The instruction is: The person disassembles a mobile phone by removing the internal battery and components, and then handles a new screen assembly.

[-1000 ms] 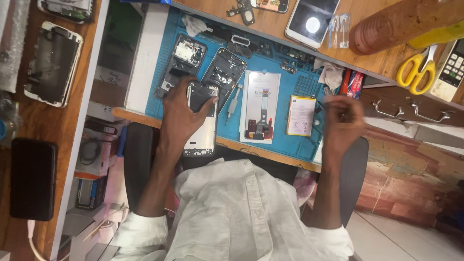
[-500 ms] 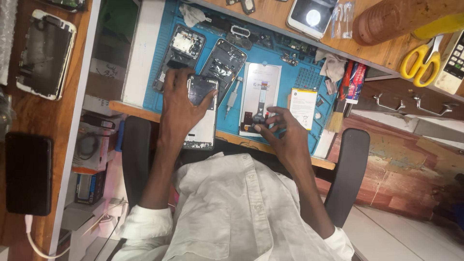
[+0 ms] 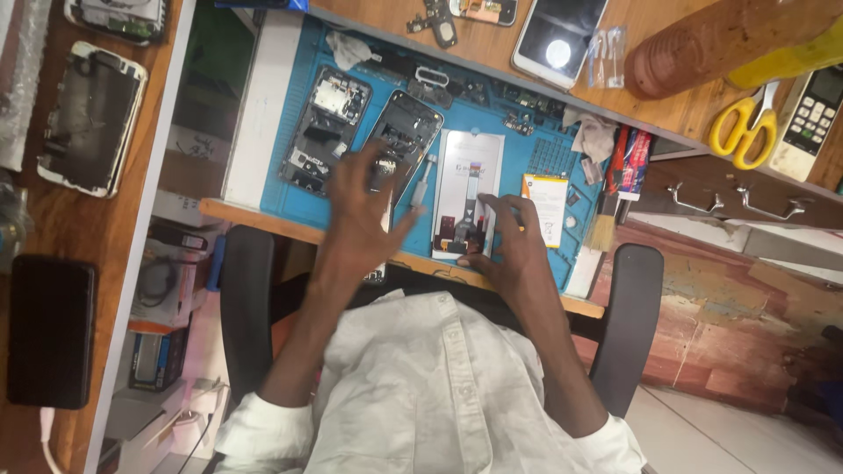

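Right hand (image 3: 514, 250) grip on white phone screen (image 3: 468, 189), blue mat (image 3: 281, 189).

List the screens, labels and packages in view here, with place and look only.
White display panel: blue mat, under right hand, tall rectangle.
Phone screen: wooden top, dark, round glare.
Yellow-edged label card: mat's right part.
Black phone: left desk, blank.
Left hand: over opened phone.

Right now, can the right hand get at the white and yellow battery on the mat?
Probably yes. The right hand rests at the lower edge of the white screen panel, and the battery lies flat on the blue mat just beside it, uncovered, with nothing between them.
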